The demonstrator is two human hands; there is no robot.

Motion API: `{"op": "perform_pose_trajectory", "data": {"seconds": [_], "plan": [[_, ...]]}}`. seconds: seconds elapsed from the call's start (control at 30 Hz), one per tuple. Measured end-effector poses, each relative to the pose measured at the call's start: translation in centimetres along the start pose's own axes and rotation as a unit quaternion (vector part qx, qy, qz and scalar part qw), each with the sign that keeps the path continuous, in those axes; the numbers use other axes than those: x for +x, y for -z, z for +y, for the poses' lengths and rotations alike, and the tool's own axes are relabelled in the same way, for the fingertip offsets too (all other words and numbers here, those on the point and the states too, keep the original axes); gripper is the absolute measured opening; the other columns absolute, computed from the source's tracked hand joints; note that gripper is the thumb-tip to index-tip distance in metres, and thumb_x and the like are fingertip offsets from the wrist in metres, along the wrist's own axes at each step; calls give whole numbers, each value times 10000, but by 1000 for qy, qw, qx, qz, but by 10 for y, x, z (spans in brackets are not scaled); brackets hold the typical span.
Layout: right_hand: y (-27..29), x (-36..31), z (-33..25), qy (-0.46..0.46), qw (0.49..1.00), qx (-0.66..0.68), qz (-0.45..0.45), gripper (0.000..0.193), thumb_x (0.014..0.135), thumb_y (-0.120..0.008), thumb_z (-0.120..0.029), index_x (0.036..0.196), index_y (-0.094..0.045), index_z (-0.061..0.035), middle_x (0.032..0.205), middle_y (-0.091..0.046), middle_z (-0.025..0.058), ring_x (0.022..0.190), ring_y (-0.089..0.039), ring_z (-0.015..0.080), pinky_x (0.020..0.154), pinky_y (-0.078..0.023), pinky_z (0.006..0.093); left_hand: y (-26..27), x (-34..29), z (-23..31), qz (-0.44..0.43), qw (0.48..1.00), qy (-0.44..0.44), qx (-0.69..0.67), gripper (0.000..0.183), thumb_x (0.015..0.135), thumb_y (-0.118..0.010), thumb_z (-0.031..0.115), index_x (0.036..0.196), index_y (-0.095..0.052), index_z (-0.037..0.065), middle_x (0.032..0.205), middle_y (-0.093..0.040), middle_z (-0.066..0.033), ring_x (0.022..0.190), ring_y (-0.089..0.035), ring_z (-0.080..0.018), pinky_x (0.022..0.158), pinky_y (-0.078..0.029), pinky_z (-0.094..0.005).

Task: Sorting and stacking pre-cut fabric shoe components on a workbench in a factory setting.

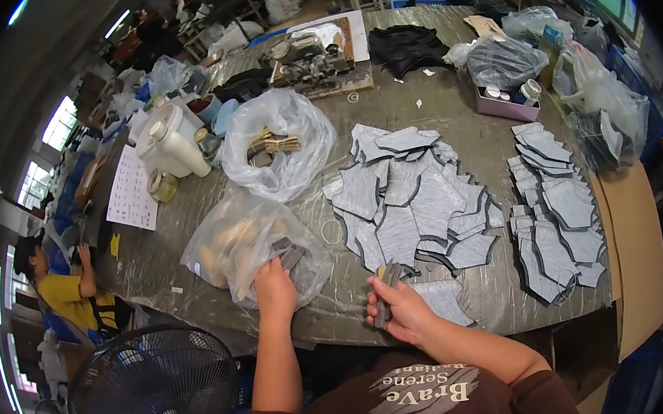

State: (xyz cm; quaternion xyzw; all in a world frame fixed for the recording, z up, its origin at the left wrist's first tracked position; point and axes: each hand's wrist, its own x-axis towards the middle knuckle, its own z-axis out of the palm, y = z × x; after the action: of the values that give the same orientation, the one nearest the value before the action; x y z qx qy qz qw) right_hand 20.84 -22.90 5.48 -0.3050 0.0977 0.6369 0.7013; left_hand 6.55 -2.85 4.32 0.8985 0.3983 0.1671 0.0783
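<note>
My left hand (275, 286) reaches into the mouth of a clear plastic bag (215, 246), its fingers curled. Dark grey strips (295, 260) lie by its fingertips, and tan pieces show through the plastic; what the fingers grip is hidden. Near the table's front edge, my right hand (402, 309) is closed around a small bundle of dark grey strips (383, 302) with a tan piece at its top. Just beyond it spreads a large pile of grey, curved cut pieces (398, 232). One loose grey piece (444, 300) lies beside the right wrist.
A second bag (305, 142) holds banded tan bundles. Left of it stand a white bottle (174, 142), a jar (162, 185) and a paper sheet (130, 190). More grey pieces (566, 200) are stacked at right. A fan (154, 392) stands front left; a person (72, 292) is beyond it.
</note>
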Motion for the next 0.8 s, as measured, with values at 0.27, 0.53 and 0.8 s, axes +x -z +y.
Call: {"op": "perform_pose_trajectory", "data": {"seconds": [0.27,0.53,0.8], "plan": [[1,-5,-7,-5,999,0,-50,296,916,-467,-103,1206,-420,-71,1066,-552,171,903,-593,302,854,-494,505,-3,-9,8,29,994,-15,104,448,807,-568,60,1205,-430,-92,1167,-492,-248,1055,-461,-420,934,-344,-479],[0,-4,-4,-12,995,23,-92,362,903,-501,-59,1252,-403,-71,1200,-511,188,1046,-559,335,892,-482,503,54,-20,43,67,989,-93,-91,197,778,-621,31,956,-614,-51,966,-599,-174,827,-580,-310,728,-470,-381],[3,-7,2,-10,991,-31,-129,454,886,-528,-36,1310,-377,-106,1237,-500,145,1067,-559,319,892,-489,511,33,-30,107,-120,878,65,-458,121,806,-644,40,896,-620,-37,778,-601,-56,659,-562,-83,544,-448,-201]]}}
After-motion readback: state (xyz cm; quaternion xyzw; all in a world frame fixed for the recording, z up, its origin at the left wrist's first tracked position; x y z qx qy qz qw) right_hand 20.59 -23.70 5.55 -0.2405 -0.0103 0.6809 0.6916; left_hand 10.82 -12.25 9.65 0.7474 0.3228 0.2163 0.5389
